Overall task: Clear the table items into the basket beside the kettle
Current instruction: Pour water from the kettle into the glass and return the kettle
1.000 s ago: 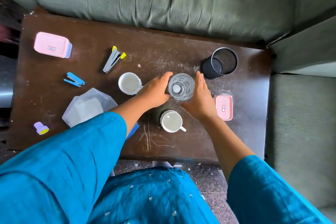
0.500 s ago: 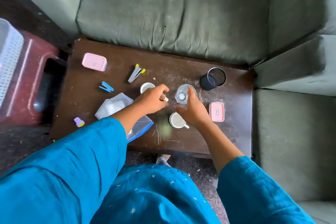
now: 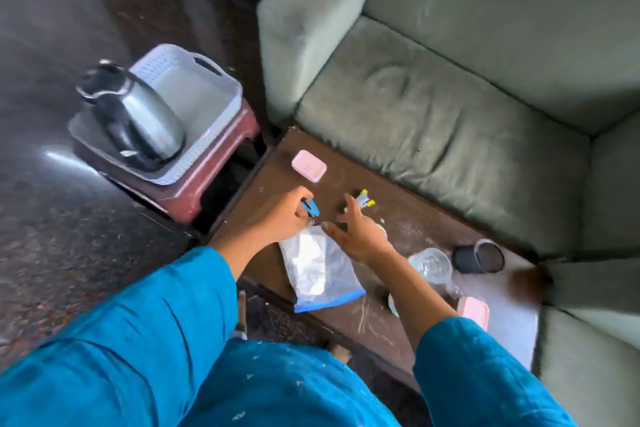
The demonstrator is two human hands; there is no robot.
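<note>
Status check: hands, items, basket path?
Left hand closing on blue clip. Right hand open, reaching for stapler. Basket empty, beside kettle; path unobstructed.

table (image 3: 408, 236): dark brown, scratched pale
sofa (image 3: 433, 107): grey-green
sleeves (image 3: 138, 340): bright blue
basket (image 3: 207, 97): pale grey, dotted with small holes
kettle (image 3: 145, 114): silver steel, black lid and base
stool (image 3: 204, 184): dark red
box (image 3: 309, 166): pink
clip (image 3: 311, 208): blue
stapler (image 3: 364, 200): grey with yellow ends
bag (image 3: 318, 267): clear, white inside, blue strip
cup (image 3: 479, 256): black mesh
glass (image 3: 429, 265): clear
floor (image 3: 52, 236): dark, speckled
</note>
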